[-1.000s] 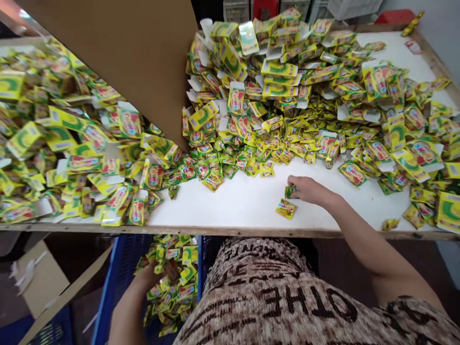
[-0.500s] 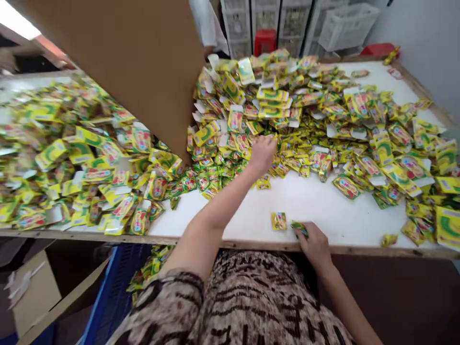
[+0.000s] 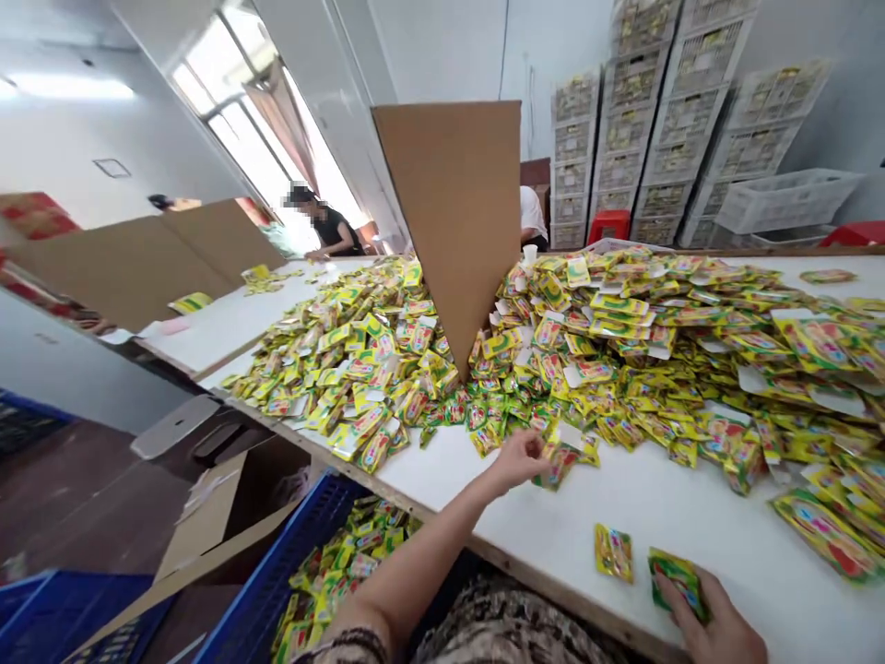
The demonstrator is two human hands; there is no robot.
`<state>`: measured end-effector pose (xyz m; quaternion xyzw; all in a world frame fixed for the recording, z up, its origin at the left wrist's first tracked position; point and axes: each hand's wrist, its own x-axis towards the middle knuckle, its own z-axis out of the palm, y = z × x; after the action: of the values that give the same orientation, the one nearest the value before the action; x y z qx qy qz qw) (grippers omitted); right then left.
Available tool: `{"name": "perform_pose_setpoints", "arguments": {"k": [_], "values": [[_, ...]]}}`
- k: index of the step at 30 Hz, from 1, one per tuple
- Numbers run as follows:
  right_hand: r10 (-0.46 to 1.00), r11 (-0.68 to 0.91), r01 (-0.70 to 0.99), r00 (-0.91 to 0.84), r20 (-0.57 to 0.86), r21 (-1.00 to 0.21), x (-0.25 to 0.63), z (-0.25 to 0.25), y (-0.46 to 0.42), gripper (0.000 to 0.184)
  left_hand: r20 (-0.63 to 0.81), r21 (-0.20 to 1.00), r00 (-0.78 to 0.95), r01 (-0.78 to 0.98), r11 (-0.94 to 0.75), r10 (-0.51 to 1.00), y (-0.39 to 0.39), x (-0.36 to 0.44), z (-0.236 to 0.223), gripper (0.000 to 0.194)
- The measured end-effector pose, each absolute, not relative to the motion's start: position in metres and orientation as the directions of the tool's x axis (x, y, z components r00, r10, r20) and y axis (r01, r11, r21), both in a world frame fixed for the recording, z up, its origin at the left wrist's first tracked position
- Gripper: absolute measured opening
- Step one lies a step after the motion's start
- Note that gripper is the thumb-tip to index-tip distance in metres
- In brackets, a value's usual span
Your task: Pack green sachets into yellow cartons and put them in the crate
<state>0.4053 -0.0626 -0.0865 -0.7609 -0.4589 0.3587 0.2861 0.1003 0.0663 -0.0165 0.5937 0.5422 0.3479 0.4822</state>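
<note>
My left hand point(image 3: 515, 461) is at the front of the heap, its fingers closed on the edge of a small yellow-and-green box point(image 3: 560, 456) with a white flap standing up. Near the table's front edge, my right hand point(image 3: 723, 618) grips a small green packet point(image 3: 676, 583) between thumb and fingers. Just left of that packet, a yellow packet point(image 3: 613, 552) lies flat on the white table point(image 3: 546, 526). Behind both hands spreads a heap of packets point(image 3: 636, 406) and small boxes, some with flaps raised.
A brown cardboard sheet point(image 3: 460, 194) stands upright in the heap. Below the table edge, at left, a blue crate point(image 3: 259, 572) holds many packets and boxes beside an open carton point(image 3: 207, 516). White crates point(image 3: 636, 138) are stacked at the back. A person point(image 3: 328, 226) works at the far table.
The view has swung up and left. My left hand rose from the crate to the heap, then took a small box. My right hand drew back to the table edge, keeping the green packet.
</note>
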Motion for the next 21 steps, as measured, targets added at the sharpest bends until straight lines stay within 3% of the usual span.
{"name": "perform_pose_setpoints", "arguments": {"k": [3, 7, 9, 12, 17, 21], "values": [[0.928, -0.303, 0.409, 0.331, -0.169, -0.861, 0.385, -0.056, -0.062, 0.043, -0.266, 0.963, 0.207, 0.022, 0.267, 0.942, 0.026, 0.094, -0.025, 0.039], [0.902, -0.033, 0.273, 0.423, 0.089, -0.962, 0.342, -0.023, -0.039, 0.037, -0.324, 0.93, 0.331, -0.059, 0.362, 0.887, 0.002, 0.108, -0.032, 0.046], [0.912, 0.044, 0.355, 0.368, 0.183, -0.934, 0.326, -0.017, -0.023, 0.032, -0.322, 0.932, 0.372, -0.037, 0.36, 0.871, -0.003, 0.118, -0.037, 0.041], [0.941, 0.125, 0.587, 0.186, 0.283, -0.8, 0.312, -0.012, -0.011, 0.023, -0.287, 0.943, 0.355, -0.057, 0.327, 0.89, -0.011, 0.127, -0.044, 0.035], [0.976, 0.219, 0.768, -0.182, 0.122, -0.602, 0.313, -0.006, -0.011, 0.016, -0.326, 0.933, 0.281, -0.058, 0.355, 0.903, -0.024, 0.129, -0.054, 0.03], [0.913, 0.254, 0.77, -0.39, -0.116, -0.586, 0.321, 0.008, -0.008, 0.011, -0.319, 0.935, 0.315, -0.05, 0.351, 0.894, -0.031, 0.129, -0.051, 0.032]]}}
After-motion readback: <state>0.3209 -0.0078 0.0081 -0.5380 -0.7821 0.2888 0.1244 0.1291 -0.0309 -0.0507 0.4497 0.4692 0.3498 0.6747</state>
